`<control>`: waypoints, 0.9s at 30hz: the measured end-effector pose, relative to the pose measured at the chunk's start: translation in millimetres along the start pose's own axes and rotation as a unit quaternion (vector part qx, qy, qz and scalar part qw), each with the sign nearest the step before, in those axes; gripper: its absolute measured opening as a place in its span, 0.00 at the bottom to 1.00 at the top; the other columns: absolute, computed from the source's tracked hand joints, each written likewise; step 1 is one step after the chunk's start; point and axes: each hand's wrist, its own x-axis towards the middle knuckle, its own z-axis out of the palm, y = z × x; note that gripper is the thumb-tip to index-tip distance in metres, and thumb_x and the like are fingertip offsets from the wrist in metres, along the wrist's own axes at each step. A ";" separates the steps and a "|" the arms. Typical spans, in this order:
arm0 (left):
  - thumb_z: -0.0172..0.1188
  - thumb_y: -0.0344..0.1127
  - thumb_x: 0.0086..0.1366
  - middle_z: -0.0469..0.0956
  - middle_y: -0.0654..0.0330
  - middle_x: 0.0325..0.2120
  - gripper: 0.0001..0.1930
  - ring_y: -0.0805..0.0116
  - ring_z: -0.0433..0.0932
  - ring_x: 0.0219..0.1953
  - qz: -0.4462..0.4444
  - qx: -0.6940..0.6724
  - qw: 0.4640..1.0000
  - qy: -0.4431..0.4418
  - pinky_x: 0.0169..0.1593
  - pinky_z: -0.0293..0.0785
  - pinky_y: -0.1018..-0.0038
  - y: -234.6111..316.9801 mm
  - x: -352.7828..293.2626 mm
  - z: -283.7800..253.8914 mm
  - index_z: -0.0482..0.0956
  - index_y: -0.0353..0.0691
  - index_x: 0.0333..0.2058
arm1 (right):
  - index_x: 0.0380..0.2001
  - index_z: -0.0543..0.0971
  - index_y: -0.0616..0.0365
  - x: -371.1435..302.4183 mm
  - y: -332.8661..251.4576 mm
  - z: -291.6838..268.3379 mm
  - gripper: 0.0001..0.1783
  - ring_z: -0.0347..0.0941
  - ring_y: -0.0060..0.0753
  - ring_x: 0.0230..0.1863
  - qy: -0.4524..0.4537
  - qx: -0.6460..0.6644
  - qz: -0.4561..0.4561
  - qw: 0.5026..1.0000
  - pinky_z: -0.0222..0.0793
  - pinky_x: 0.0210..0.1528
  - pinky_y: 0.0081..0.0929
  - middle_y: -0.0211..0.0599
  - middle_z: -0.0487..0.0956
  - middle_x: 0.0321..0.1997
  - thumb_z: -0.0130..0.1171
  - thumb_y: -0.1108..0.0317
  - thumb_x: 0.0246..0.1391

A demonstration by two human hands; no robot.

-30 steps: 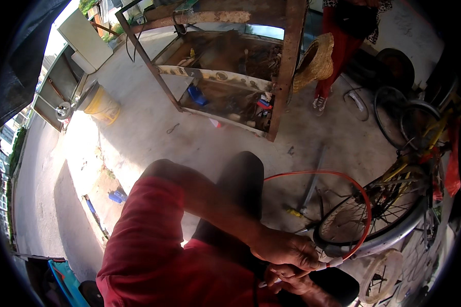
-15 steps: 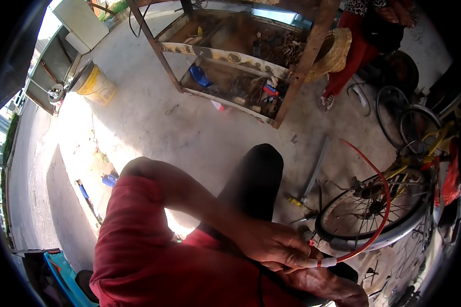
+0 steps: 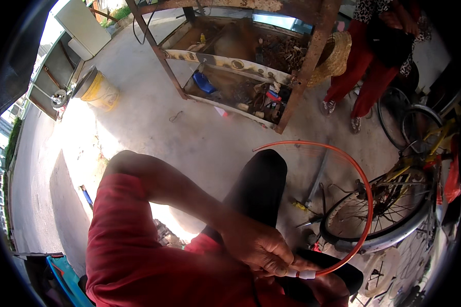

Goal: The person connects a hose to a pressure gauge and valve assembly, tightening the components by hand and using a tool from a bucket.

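A thin red tube with a white sleeve at its near end arcs up to the right and curls over above my black-trousered knee. My left hand is closed on it beside the sleeve, thumb and fingers pinched together. My right hand comes in from the lower right, closed around the same end; the tube and my left hand partly hide its fingers. Right of my hands lies a bicycle wheel with a dark tyre and spokes.
A rusty metal rack with trays of parts stands ahead. To its right is a person in red trousers, near a straw hat. More bicycle parts fill the right side. A yellow bucket stands at far left.
The tube's free end has swung up and left, above my knee. Both my hands have shifted slightly left. The person at the far right now shows both legs.
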 end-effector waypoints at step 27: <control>0.41 0.56 0.79 0.61 0.66 0.13 0.24 0.76 0.54 0.12 0.102 -0.209 0.730 0.642 0.23 0.57 0.73 -106.4 -94.0 -113.5 0.69 0.46 0.29 | 0.40 0.77 0.65 -7.5 93.7 80.8 0.11 0.81 0.29 0.33 0.167 0.592 0.285 0.735 0.77 0.35 0.26 0.38 0.81 0.34 0.52 0.67 0.66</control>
